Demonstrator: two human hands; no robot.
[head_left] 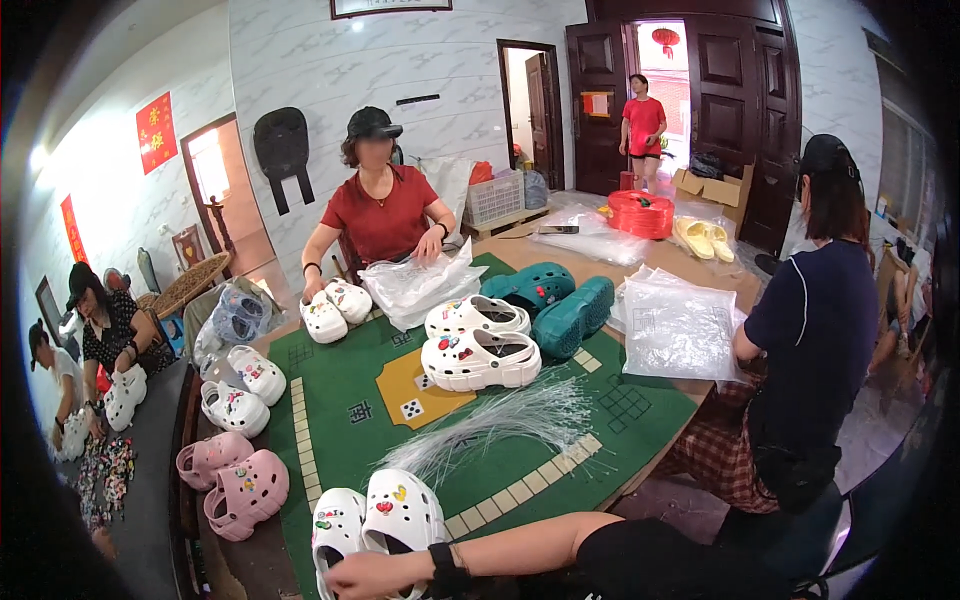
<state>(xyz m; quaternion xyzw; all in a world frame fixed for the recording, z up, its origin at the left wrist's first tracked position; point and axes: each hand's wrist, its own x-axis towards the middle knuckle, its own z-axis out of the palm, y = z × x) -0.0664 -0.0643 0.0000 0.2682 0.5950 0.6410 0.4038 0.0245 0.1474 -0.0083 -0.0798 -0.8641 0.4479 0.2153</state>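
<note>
At the near edge of the table my right hand, with a black band on its wrist, reaches in from the lower right. Its fingers curl down over the heel end of a white clog with small charms. Close beside it stands a second white clog with a heart charm. The lower frame edge partly cuts off my fingertips and the heels. My left hand is out of view. Beyond the clogs lies a loose fan of thin clear plastic ties.
The green mat also bears white clogs, teal clogs and clear bags. Pink clogs sit at the left edge. Across the table, a person in red touches white clogs; another in dark clothes stands right.
</note>
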